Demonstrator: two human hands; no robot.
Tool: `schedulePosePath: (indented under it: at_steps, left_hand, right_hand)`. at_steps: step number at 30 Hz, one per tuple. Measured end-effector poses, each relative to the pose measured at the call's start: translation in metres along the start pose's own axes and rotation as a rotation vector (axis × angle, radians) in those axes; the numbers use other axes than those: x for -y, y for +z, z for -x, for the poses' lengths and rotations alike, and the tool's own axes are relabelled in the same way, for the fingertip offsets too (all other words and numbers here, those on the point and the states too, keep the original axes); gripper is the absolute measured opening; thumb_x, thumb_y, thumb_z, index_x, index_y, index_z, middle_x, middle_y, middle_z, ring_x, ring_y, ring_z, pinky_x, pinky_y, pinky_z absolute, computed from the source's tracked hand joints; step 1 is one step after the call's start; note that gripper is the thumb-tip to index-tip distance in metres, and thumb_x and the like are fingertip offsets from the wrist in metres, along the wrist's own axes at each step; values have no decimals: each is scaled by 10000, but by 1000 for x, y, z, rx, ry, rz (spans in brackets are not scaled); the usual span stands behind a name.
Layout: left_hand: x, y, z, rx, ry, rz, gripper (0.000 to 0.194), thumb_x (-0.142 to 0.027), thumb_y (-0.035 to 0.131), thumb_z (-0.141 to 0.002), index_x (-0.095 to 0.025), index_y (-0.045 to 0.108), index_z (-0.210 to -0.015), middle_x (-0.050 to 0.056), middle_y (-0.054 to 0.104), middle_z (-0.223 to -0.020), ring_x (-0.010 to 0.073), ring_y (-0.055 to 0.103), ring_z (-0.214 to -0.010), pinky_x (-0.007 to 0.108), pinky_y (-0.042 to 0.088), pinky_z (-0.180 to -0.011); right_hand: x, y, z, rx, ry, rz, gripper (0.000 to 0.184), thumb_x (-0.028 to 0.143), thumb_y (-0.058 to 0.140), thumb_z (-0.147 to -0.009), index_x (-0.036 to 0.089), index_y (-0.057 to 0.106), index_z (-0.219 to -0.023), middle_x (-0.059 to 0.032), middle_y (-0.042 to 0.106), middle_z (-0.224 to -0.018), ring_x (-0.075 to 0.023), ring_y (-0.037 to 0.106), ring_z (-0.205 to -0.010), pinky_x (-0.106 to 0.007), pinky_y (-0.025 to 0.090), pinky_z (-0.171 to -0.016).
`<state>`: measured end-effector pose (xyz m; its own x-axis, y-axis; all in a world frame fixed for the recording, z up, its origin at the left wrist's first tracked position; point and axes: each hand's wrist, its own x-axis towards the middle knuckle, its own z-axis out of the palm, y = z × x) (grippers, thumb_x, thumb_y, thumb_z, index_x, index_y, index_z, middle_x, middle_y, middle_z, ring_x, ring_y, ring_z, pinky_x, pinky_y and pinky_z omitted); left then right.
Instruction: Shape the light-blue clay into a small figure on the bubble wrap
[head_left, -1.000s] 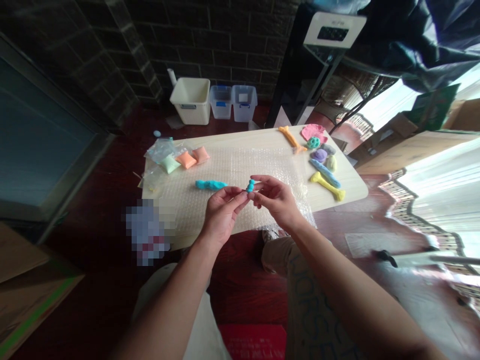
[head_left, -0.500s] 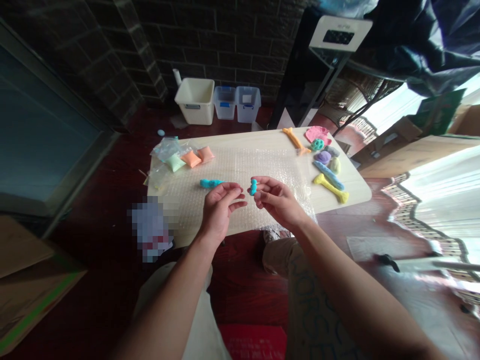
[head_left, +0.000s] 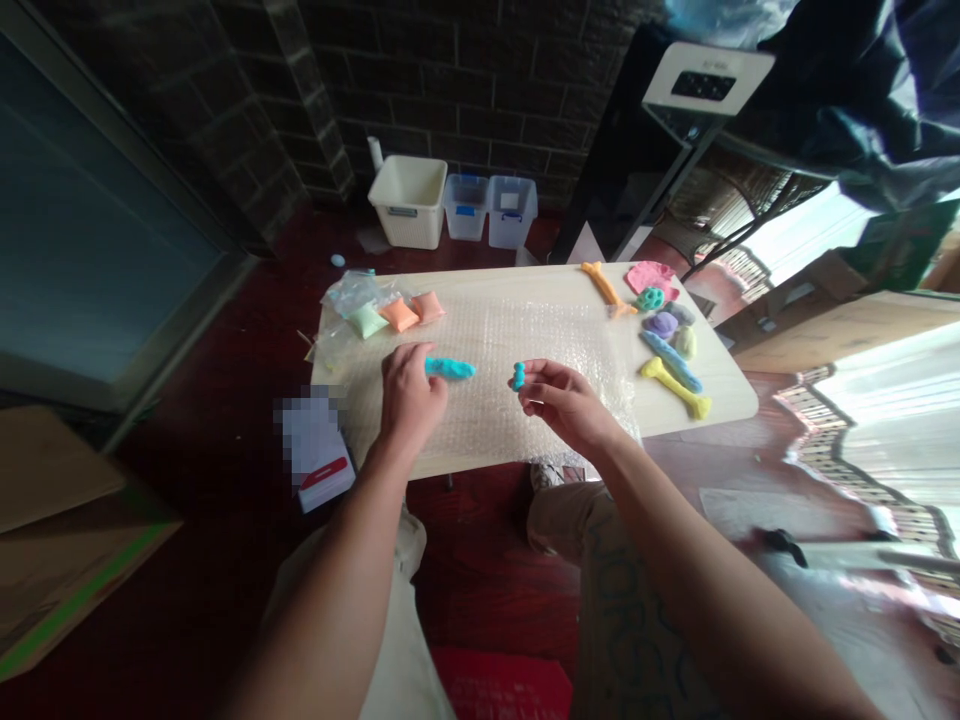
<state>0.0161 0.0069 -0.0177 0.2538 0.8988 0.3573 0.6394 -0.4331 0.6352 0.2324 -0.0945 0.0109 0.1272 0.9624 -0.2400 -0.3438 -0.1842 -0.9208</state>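
Observation:
Pinched in the fingertips of my right hand is a small bright-blue clay piece with a lumpy, two-lobed end. My left hand has its fingers curled at the left end of a longer blue clay roll. That roll lies over the bubble wrap, and its left end is hidden by the fingers. Past my left hand lie a green clay packet, an orange clay packet and a salmon clay packet.
Shaped clay rests at the right of the pale table: an orange bone, a yellow bone, a blue roll and several lumps. A white box is by the left edge. Plastic bins stand behind.
My left hand has moved left, away from my right hand, to the left end of the blue clay roll. My right hand still holds the small blue piece. The view has shifted slightly.

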Motion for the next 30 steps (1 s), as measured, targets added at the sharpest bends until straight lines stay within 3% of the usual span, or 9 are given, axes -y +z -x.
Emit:
schedulePosePath:
  at_steps: [3, 8, 14, 18, 23, 30]
  left_hand:
    - [2, 15, 4, 101, 99, -23, 558, 18, 504, -802, -141, 678, -1308, 178, 645, -1391, 338, 532, -1369, 491, 353, -1226]
    - [2, 27, 6, 181, 93, -69, 424, -95, 596, -878, -194, 712, -1273, 164, 667, -1364, 378, 515, -1340, 567, 333, -1200]
    - [-6, 21, 3, 146, 23, -133, 213, -229, 660, -913, -221, 742, -1110, 151, 695, -1130, 393, 571, -1165, 548, 434, -1060]
    - [-12, 17, 1, 116, 70, 41, 225, -276, 565, -984, -184, 679, -1155, 171, 684, -1140, 340, 632, -1087, 464, 483, -1001]
    - [-13, 14, 4, 144, -9, 194, 195, -313, 500, -1015, -221, 644, -1108, 134, 721, -1083, 312, 673, -1042, 397, 494, -933]
    - [-21, 3, 1, 195, -82, 293, 186, -386, 530, -1002, -241, 645, -1022, 64, 713, -888, 277, 672, -900, 351, 474, -845]
  right_hand:
    - [-10, -6, -8, -104, 42, 174, 366, 350, 903, -617, 181, 702, -871, -9, 701, -776, -125, 592, -638, -275, 463, -603]
    - [-23, -18, -17, -184, 5, 282, 366, 392, 888, -577, 175, 691, -796, -9, 696, -709, -132, 593, -608, -290, 488, -598]
    - [-29, -28, -19, -278, -56, 459, 310, 396, 862, -620, 180, 728, -798, -47, 724, -702, -178, 642, -623, -314, 499, -580]
    - [-29, -25, -20, -319, -71, 603, 187, 304, 819, -701, 179, 768, -830, -70, 756, -741, -207, 692, -650, -318, 504, -572]
    - [-24, -15, -18, -349, -90, 767, 163, 166, 791, -733, 178, 800, -896, -76, 792, -784, -211, 714, -672, -329, 525, -638]
    - [-21, -12, -15, -372, -90, 871, 38, 202, 778, -774, 198, 807, -798, -70, 792, -762, -216, 715, -635, -344, 520, -650]
